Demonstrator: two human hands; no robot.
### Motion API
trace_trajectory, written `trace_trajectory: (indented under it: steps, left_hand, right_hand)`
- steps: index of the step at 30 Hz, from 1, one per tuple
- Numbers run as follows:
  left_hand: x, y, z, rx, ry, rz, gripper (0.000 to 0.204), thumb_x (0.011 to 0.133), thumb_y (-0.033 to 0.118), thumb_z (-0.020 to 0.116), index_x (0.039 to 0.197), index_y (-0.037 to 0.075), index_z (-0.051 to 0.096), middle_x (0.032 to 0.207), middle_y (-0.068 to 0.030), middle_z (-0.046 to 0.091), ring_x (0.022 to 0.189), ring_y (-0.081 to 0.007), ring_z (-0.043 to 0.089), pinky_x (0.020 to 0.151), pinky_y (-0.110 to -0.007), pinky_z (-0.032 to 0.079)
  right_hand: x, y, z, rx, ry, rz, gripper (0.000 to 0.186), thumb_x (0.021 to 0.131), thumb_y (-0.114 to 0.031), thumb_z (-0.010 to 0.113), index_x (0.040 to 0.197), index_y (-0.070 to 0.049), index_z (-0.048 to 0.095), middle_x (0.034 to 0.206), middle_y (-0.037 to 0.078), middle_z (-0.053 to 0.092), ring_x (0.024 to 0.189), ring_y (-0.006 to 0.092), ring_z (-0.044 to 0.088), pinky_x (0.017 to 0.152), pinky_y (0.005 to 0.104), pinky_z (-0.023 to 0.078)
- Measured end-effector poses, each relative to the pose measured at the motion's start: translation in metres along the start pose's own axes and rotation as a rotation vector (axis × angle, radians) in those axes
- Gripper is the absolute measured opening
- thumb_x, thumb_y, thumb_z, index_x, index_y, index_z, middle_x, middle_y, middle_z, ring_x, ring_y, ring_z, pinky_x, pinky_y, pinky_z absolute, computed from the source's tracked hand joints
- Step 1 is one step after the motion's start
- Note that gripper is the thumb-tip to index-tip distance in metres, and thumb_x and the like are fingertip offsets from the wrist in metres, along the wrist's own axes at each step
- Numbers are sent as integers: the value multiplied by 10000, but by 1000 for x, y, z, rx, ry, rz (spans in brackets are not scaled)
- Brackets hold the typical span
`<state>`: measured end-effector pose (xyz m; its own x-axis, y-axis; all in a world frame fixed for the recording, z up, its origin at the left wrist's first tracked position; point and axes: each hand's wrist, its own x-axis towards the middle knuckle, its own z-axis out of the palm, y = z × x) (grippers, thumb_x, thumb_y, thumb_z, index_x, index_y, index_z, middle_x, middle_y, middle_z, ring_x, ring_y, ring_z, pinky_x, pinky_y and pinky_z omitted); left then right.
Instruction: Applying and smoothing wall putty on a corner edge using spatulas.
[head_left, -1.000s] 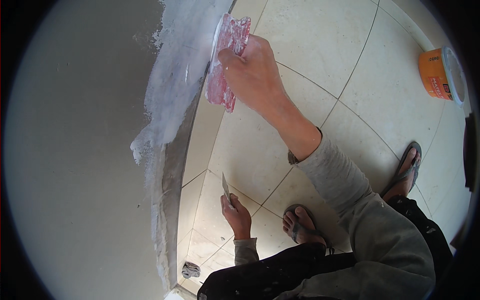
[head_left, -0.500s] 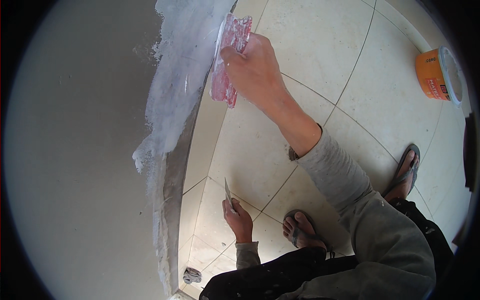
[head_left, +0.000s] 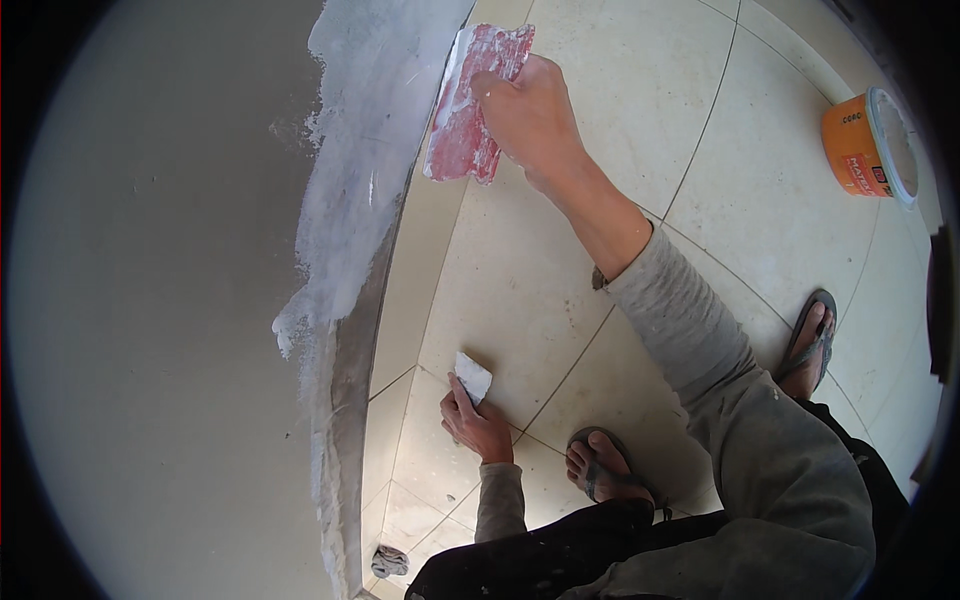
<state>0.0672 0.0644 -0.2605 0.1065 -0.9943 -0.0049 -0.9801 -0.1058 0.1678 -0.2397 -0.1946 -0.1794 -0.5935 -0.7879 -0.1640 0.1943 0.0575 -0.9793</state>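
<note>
My right hand (head_left: 530,115), closed around a wide red spreader (head_left: 463,140) smeared with white filler, is beside the wall edge at the top middle. The spreader's long edge lies close to the rim of the coated strip; I cannot tell whether it touches. White filler (head_left: 355,190) covers a ragged band along the edge of the grey wall (head_left: 170,300). Lower down, my left hand (head_left: 480,428) grips a small putty knife (head_left: 473,378) whose blade carries white filler. Its handle is hidden in the fingers.
An orange tub (head_left: 852,145) with a pale rim stands at the far right on the tiled floor (head_left: 530,260). My sandalled feet (head_left: 608,465) are at the lower right. A crumpled grey rag (head_left: 390,561) lies near the wall's bottom edge.
The red spreader has moved slightly right and tilted to show more of its face. My left hand has turned the putty knife from edge-on to blade-face up.
</note>
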Motion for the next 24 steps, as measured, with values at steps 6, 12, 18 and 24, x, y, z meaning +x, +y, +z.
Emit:
trace_trajectory:
  steps: [6, 12, 18, 24]
  left_hand:
    - [-3, -1, 7, 26, 125, -22, 576, 861, 52, 519, 1437, 76, 521, 1110, -126, 576, 1013, -320, 553, 891, -467, 403]
    - [-7, -3, 10, -13, 172, -4, 563, 840, 25, 527, 1401, 65, 556, 1108, -137, 579, 1028, -328, 552, 905, -467, 420]
    - [-4, -1, 13, -33, 179, -22, 540, 832, 22, 534, 1369, 60, 585, 1095, -141, 588, 1028, -329, 557, 909, -468, 426]
    - [-3, -5, 11, -16, 188, 3, 547, 820, 25, 522, 1361, 62, 594, 1088, -138, 588, 1020, -327, 557, 901, -468, 430]
  right_hand:
    - [-35, -19, 4, -11, -187, -40, 247, 826, -102, 527, 647, 64, 492, 586, 181, 544, 501, 244, 492, 525, 438, 428]
    - [-40, -8, -24, 291, -120, 45, 124, 876, -49, 570, 911, 46, 642, 809, 55, 656, 687, 125, 600, 628, 303, 487]
    - [26, -1, -16, 30, -56, 95, 121, 879, -63, 567, 853, 35, 633, 726, 31, 609, 602, 104, 538, 537, 299, 428]
    - [-4, -21, -6, 61, -178, 36, 233, 845, -78, 543, 647, 40, 512, 601, 95, 536, 560, 166, 526, 525, 379, 432]
